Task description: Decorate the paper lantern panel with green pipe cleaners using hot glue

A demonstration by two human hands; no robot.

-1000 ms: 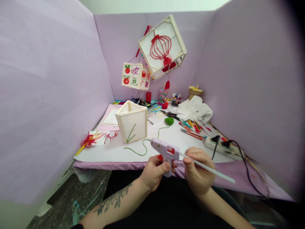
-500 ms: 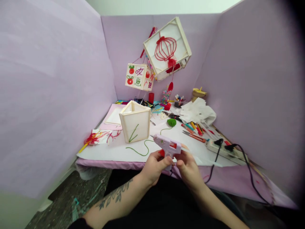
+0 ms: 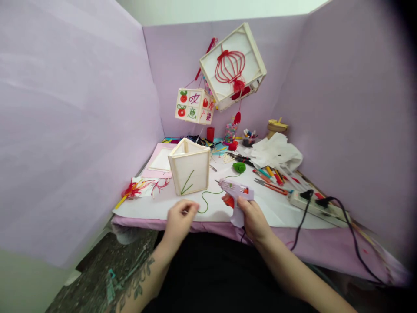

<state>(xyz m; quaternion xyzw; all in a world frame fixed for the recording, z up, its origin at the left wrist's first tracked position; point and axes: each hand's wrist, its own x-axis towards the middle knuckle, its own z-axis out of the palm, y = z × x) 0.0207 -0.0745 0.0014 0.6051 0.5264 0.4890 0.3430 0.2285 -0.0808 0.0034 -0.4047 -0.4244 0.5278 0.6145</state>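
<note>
My right hand point(image 3: 256, 217) is wrapped round a lilac glue gun point(image 3: 236, 195), its nozzle pointing up and to the left. My left hand point(image 3: 180, 216) is closed in a pinch near the table's front edge, beside the end of a green yarn strand point(image 3: 206, 201); what its fingers hold, if anything, is too small to name. Behind it stands a white three-sided paper lantern point(image 3: 191, 171) with a wooden frame and green lines on its front. The strand runs back to a green yarn ball point(image 3: 239, 167).
Two decorated lanterns hang above, one large point(image 3: 233, 67) and one small point(image 3: 194, 105). Scissors point(image 3: 271, 186), markers and crumpled white paper point(image 3: 276, 152) lie right of centre. A power strip point(image 3: 316, 208) with black cords is at the right edge. Red yarn point(image 3: 133, 189) lies left.
My left hand has let go of the glue gun and moved left, to the front of the lantern. My right hand now holds the gun alone, by its handle.
</note>
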